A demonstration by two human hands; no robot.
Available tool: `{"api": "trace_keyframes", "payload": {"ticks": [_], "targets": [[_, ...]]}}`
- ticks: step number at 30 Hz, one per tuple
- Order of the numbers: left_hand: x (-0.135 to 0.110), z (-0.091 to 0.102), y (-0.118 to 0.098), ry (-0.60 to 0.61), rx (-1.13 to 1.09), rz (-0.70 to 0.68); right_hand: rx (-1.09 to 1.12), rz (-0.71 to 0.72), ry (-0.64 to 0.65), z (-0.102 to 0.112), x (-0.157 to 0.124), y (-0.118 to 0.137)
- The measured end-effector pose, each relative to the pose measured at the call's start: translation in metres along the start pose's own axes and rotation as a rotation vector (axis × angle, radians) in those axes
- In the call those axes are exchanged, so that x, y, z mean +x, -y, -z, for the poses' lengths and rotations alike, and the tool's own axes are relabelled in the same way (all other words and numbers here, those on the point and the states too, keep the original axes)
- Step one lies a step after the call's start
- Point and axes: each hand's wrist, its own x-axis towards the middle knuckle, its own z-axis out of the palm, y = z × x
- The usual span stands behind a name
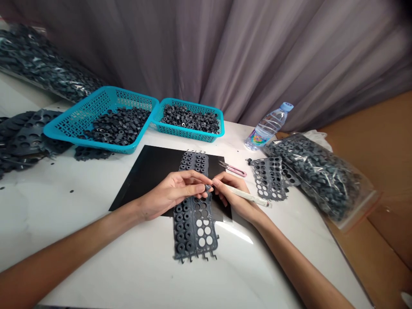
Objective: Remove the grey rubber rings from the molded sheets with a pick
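A long dark grey rubber sheet (194, 223) of small round parts lies on a black mat (151, 171) in front of me; several holes near its lower right are punched out. My left hand (174, 192) pinches a small grey round part (207, 187) above the sheet's middle. My right hand (232, 193) holds a white pen-like tool (249, 197), its tip at that same part.
Two turquoise baskets (77, 113) (219, 118) of loose grey parts stand at the back. A pink cutter (236, 170), an emptied sheet (268, 178), a water bottle (268, 125) and a clear bag of parts (325, 176) lie to the right. Spent sheets (22, 137) pile at left.
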Motion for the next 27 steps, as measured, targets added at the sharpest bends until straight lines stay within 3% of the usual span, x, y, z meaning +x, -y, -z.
{"api": "trace_keyframes", "payload": {"ticks": [15, 21, 27], "targets": [[0.0019, 0.004, 0.004, -0.016, 0.09, -0.025, -0.086, 0.041, -0.012, -0.0009, -0.0027, 0.0007], [0.0016, 0.0029, 0.0033, -0.033, 0.18, -0.052, -0.53, 0.321, -0.103, 0.0037, -0.0015, -0.0063], [0.0011, 0.0003, 0.0033, -0.066, 0.168, -0.043, -0.898, 0.45, 0.054, 0.0082, -0.0047, -0.0073]]}}
